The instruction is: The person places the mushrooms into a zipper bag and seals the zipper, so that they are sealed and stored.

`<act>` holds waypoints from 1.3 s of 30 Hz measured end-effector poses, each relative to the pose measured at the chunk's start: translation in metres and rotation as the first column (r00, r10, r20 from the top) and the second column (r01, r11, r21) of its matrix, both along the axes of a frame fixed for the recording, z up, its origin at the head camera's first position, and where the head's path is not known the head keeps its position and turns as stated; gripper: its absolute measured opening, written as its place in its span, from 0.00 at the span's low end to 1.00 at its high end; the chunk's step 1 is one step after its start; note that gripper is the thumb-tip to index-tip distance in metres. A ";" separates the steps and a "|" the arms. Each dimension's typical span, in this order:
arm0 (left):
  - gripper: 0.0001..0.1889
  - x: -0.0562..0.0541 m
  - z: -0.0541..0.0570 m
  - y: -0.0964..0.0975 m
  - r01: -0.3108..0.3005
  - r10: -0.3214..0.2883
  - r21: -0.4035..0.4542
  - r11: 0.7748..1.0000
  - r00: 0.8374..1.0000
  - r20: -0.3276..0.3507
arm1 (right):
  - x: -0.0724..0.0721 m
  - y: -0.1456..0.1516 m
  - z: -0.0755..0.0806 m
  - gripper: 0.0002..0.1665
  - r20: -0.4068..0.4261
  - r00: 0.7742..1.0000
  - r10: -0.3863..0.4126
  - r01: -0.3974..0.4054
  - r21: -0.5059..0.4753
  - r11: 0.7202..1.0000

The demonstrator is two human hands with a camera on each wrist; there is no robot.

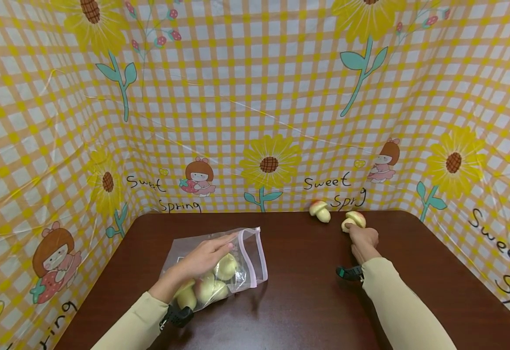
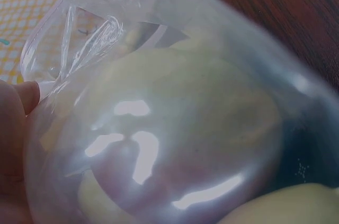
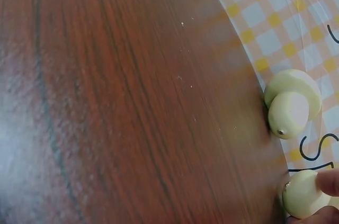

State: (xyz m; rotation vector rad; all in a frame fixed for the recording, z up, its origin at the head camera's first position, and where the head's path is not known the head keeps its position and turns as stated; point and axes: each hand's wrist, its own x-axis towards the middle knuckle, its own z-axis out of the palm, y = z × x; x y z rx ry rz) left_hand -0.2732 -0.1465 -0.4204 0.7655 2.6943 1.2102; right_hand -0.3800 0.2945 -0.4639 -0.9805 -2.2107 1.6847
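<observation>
A clear zip bag (image 1: 250,253) with a pale pink zip edge lies on the left half of the table, its mouth facing right. Inside it are several toy mushrooms (image 1: 211,289), cream with reddish caps; one mushroom (image 2: 175,123) fills the left wrist view through the plastic. My left hand (image 1: 204,257) rests on top of the bag with extended fingers. At the table's back right, my right hand (image 1: 364,240) pinches the stem of a toy mushroom (image 3: 304,195) between thumb and finger. Another mushroom (image 1: 320,212) lies just left of it, stem toward me.
The dark brown wooden table (image 1: 298,282) is bordered on the back and sides by a yellow checked cloth (image 1: 246,107) with sunflowers. Both loose mushrooms lie right at the table's back edge, against the cloth. Dark bands (image 1: 348,273) sit on both wrists.
</observation>
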 end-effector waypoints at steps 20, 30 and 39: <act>0.27 0.002 0.001 0.002 0.001 -0.001 -0.004 1.000 1.000 0.011 | 0.014 0.002 0.007 0.38 0.016 0.989 0.145 -0.146 0.113 0.983; 0.27 0.000 0.000 0.002 0.014 -0.014 -0.005 1.000 1.000 -0.009 | 0.017 -0.002 0.013 0.21 0.003 0.973 0.229 -0.226 0.170 0.959; 0.27 0.001 0.001 0.003 -0.001 0.002 -0.022 1.000 1.000 0.022 | 0.023 -0.007 0.021 0.25 0.031 0.957 0.290 -0.291 0.172 0.941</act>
